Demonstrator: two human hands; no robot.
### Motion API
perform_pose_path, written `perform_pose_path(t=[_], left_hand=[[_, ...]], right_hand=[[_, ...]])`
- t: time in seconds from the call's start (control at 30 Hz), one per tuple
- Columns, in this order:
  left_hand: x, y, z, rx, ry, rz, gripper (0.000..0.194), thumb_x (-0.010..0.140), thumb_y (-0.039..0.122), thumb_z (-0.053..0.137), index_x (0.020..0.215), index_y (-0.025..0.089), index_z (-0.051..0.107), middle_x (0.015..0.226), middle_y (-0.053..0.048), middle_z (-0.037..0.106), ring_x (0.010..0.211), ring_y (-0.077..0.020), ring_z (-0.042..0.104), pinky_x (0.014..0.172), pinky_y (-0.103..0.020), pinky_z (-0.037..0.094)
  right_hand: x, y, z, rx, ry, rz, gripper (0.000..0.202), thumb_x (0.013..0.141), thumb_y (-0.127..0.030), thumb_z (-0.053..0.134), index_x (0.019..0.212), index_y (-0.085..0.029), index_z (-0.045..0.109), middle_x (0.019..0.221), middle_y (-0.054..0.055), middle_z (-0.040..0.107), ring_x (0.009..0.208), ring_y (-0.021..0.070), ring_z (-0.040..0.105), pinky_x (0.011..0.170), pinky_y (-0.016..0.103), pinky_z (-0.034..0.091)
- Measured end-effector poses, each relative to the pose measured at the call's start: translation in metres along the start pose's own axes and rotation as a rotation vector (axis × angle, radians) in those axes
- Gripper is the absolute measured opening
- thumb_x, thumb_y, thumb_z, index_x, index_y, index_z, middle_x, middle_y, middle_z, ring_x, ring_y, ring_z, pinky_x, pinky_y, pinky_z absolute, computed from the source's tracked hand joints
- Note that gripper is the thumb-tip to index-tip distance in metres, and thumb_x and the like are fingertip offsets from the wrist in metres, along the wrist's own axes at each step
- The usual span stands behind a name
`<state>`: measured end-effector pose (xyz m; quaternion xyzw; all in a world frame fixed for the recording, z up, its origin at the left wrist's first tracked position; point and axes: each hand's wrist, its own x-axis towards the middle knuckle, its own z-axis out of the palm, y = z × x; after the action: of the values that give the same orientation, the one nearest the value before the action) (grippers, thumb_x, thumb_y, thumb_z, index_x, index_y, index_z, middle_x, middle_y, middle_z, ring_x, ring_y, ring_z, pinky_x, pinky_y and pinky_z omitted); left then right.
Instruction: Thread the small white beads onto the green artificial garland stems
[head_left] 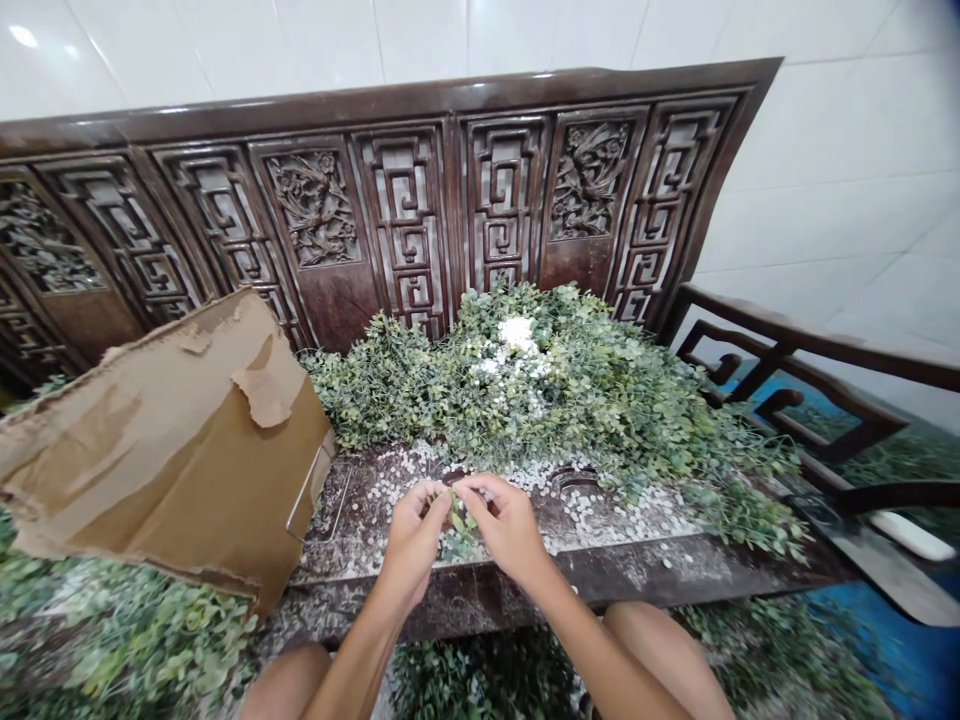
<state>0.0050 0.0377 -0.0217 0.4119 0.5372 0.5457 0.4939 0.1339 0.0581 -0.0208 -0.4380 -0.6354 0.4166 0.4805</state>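
Note:
Both hands meet over the front part of a dark wooden bench seat (517, 598). My left hand (416, 525) pinches a small green leafy sprig (461, 518) at its top between thumb and fingers. Close beside it, my right hand (504, 515) is closed at the same sprig, fingertips almost touching those of the left. The sprig's leaves hang down between the hands. Small white discs (600, 510) lie scattered over the seat around them. Behind the hands rises a large heap of green artificial foliage (585, 400), with a pile of white pieces (517, 335) on top.
A torn cardboard box (202, 470) stands at the left, with a thin metal wire frame (304, 495) at its edge. The bench has a carved back (315, 210) and a right armrest (795, 345). More foliage (150, 640) lies at lower left and beneath the seat.

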Motion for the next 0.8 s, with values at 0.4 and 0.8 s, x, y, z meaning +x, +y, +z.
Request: perform_pose_path(t=[0.4,0.8], left_hand=[[-0.002,-0.002,0.002,0.018,0.083,0.047,0.016,0.076,0.031,0.063,0.071,0.015,0.062,0.062,0.002,0.055,0.057,-0.0106,0.047,0.054,-0.021,0.038],[-0.004,-0.005,0.003,0.009,0.109,0.068,0.018,0.077,0.032,0.063,0.071,0.015,0.062,0.063,0.002,0.055,0.059,-0.0104,0.047,0.057,-0.020,0.038]], right_hand=[[-0.003,0.003,0.006,0.051,0.036,0.004,0.020,0.086,-0.032,0.059,0.087,-0.019,0.074,0.084,0.006,0.071,0.079,0.0200,0.064,0.071,0.029,0.048],[-0.005,0.003,0.011,0.096,0.078,-0.024,0.018,0.086,-0.029,0.060,0.086,-0.018,0.075,0.085,0.007,0.070,0.078,0.0187,0.064,0.070,0.027,0.047]])
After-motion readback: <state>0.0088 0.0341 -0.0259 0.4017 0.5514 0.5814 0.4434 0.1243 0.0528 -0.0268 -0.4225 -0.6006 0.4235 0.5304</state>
